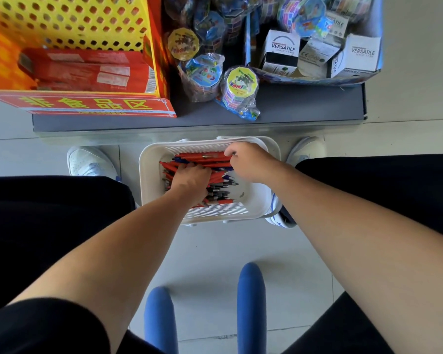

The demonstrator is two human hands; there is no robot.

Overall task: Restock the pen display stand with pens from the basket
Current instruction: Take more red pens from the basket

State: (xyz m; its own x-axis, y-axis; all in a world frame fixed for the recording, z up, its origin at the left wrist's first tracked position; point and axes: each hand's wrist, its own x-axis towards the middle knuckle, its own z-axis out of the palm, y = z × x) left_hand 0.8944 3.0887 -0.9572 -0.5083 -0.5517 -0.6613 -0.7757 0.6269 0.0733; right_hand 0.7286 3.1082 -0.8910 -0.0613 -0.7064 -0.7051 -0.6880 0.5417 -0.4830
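Note:
A white slotted basket sits on the floor between my feet, below the shelf edge. It holds a heap of red and blue pens. My left hand reaches into the heap with its fingers curled down around a bunch of pens. My right hand is at the far right of the heap, fingers curled round the ends of several red pens. No pen display stand can be made out for certain in this view.
A grey shelf runs across above the basket. On it stand a yellow and red perforated rack with red boxes, bagged round toys and a blue box of white VERSATILE cartons. Two blue padded bars rise below.

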